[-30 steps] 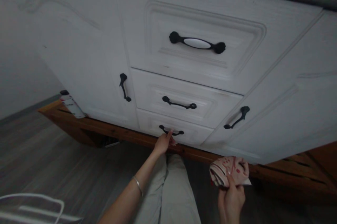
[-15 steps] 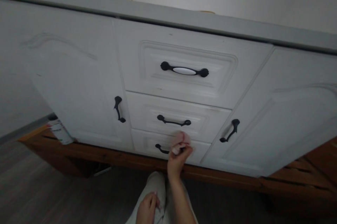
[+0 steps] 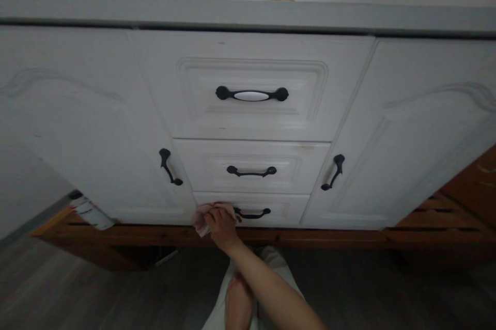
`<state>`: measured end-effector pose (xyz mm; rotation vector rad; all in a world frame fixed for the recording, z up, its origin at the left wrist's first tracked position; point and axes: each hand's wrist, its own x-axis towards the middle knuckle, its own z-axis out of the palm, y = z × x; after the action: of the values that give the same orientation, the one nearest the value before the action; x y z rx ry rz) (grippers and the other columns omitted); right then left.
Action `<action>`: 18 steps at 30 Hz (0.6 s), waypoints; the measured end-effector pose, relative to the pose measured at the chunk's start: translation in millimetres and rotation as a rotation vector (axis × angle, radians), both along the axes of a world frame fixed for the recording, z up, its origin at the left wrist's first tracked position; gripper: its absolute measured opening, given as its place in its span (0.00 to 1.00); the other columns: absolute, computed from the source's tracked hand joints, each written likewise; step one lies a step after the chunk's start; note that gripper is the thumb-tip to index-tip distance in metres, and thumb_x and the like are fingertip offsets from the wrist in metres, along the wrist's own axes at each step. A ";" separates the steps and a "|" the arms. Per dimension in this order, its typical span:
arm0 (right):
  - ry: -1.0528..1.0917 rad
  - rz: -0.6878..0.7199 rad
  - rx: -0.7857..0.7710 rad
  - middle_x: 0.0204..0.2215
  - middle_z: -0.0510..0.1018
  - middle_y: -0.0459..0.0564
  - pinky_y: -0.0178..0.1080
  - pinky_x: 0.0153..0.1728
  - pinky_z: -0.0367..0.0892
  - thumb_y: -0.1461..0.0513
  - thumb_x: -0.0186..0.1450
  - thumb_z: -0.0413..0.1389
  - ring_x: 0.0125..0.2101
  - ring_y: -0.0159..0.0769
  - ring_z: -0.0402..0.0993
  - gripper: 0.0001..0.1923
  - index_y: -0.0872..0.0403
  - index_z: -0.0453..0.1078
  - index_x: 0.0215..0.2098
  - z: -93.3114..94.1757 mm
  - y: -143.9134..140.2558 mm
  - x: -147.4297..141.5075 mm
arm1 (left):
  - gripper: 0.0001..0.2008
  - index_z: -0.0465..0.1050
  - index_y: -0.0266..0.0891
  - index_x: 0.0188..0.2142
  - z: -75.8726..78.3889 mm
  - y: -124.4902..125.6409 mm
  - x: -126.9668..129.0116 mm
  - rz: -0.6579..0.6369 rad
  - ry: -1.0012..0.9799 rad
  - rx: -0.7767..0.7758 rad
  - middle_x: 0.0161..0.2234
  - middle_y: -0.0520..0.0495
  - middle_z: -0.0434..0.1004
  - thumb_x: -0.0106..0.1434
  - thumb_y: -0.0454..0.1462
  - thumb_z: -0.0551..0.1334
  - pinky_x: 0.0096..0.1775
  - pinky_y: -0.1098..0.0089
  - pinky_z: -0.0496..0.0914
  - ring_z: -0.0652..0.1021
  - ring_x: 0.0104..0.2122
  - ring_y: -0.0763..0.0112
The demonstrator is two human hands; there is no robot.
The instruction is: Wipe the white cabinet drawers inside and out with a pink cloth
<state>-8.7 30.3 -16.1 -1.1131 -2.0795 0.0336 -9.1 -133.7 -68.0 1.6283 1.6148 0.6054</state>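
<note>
Cloth (image 3: 201, 216), judged soft and light, is bunched in the closed right hand (image 3: 219, 224) left of the bottom drawer handle (image 3: 251, 213); left hand (image 3: 237, 301) grip cannot be told.

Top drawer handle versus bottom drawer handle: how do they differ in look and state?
The top drawer handle is thick, with a white oval insert between round black ends; the bottom drawer handle is a thin, all-black curved bar. The top drawer handle has nothing near it; the bottom drawer handle has the right hand pressing a pink cloth just beside its left end. Both lie horizontal on closed white drawers.
</note>
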 end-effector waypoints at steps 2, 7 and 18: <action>-0.059 0.065 0.016 0.47 0.79 0.54 0.44 0.52 0.66 0.64 0.71 0.52 0.51 0.44 0.69 0.13 0.53 0.73 0.51 -3.4 -6.3 16.4 | 0.20 0.80 0.37 0.40 -1.6 -0.1 1.8 -0.016 0.084 -0.001 0.42 0.33 0.82 0.63 0.40 0.50 0.50 0.56 0.69 0.80 0.45 0.50; -0.096 0.033 -0.051 0.51 0.79 0.53 0.43 0.49 0.67 0.69 0.67 0.55 0.50 0.43 0.72 0.21 0.51 0.70 0.57 -25.7 -28.2 83.9 | 0.23 0.78 0.40 0.33 -6.3 -2.0 2.5 -0.067 0.175 0.055 0.38 0.37 0.81 0.69 0.43 0.45 0.49 0.55 0.67 0.78 0.44 0.49; 0.680 -0.359 -0.157 0.46 0.74 0.55 0.53 0.56 0.66 0.65 0.55 0.64 0.51 0.46 0.70 0.16 0.54 0.74 0.43 -17.7 -90.2 258.3 | 0.22 0.75 0.43 0.27 -4.7 -3.8 2.6 -0.016 0.084 0.067 0.33 0.42 0.79 0.70 0.45 0.47 0.46 0.59 0.64 0.77 0.41 0.53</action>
<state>249.6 -59.9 -33.8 -1.3268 -1.2779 0.3543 -6.5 -137.5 -72.6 1.7349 1.6566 0.5960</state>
